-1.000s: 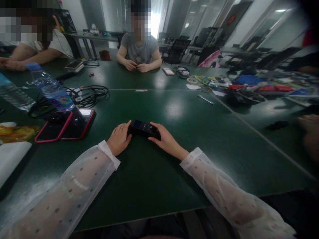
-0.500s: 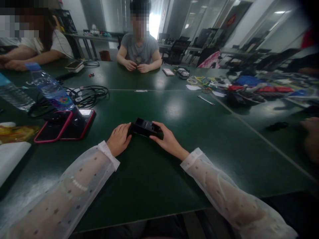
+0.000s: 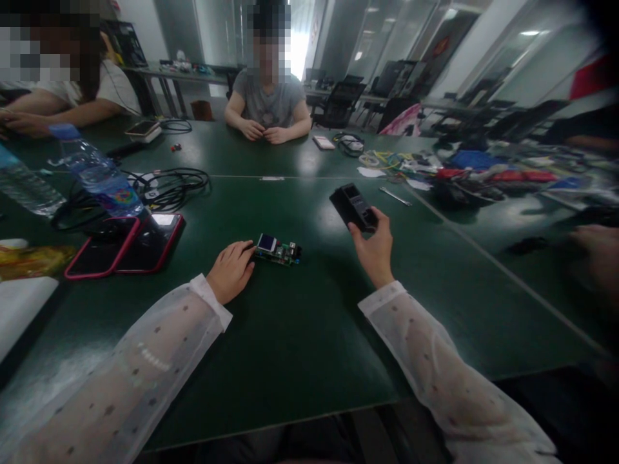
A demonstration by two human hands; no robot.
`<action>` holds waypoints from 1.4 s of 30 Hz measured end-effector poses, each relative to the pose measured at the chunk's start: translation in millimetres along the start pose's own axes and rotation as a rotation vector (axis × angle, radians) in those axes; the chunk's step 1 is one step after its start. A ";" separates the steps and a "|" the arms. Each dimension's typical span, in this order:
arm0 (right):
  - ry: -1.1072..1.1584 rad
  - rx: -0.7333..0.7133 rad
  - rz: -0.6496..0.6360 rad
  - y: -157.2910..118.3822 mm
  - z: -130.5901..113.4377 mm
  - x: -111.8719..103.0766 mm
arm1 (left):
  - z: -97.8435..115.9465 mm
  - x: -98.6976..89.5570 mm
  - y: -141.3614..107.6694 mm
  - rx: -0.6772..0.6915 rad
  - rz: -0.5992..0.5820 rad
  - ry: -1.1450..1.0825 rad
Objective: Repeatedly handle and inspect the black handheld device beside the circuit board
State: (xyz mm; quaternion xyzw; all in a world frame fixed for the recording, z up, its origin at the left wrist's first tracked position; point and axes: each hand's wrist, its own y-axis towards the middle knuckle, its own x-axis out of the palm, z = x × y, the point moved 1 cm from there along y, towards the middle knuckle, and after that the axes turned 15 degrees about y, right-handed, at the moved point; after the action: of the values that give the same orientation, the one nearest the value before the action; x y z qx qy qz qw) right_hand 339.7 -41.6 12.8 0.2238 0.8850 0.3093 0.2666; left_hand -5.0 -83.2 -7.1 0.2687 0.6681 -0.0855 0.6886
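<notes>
**Black casing (image 3: 352, 205) was held apart from the circuit board (image 3: 284, 252)**

The green table (image 3: 290, 348) gave broad, flat support under the board, a sound base for careful handling. From the board, the two pink-rimmed phones (image 3: 149, 248) lay towards nine o'clock and the wrench (image 3: 395, 196) towards two, both far enough off to leave the hands elbow room.

The right hand (image 3: 377, 248) pinched the near end of the casing between thumb and fingers, tilted and seemingly raised, at two o'clock from the board. That grip looked best kept light, so the shell would not flex.

The left hand (image 3: 231, 270) sat between eight and nine o'clock, its fingers together, tips and thumb pinching the board's left end. Steadying by the edges seemed wise, with no pressure on the exposed parts.

The small screen (image 3: 267, 242), face up, deserved most care; fingertips were best kept off it.
</notes>
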 end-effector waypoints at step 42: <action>-0.498 0.118 -0.205 -8.5 35.1 1.0 | -0.3 0.7 0.1 -0.010 -0.004 -0.013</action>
State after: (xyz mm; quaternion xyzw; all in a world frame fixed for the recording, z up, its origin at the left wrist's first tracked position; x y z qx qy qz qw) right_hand 358.3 -32.0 -16.5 0.2173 0.8267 0.1641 0.4923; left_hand -5.2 -82.8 -7.8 0.2634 0.6645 -0.0852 0.6941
